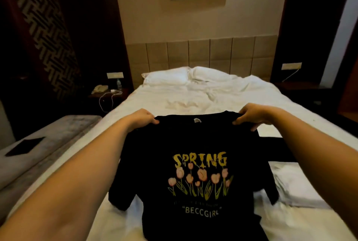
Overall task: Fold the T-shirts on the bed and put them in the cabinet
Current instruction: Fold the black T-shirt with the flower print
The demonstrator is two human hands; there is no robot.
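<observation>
A black T-shirt with a yellow "SPRING" print and pink tulips hangs spread out over the white bed, print facing me. My left hand grips its left shoulder and my right hand grips its right shoulder, both held up at the same height. A folded white garment lies on the bed at the right, and a dark garment shows behind the shirt's right side. No cabinet is in view.
Two white pillows lie at the padded headboard. A grey bench with a dark flat object stands left of the bed. A nightstand holds a phone, cable and bottle.
</observation>
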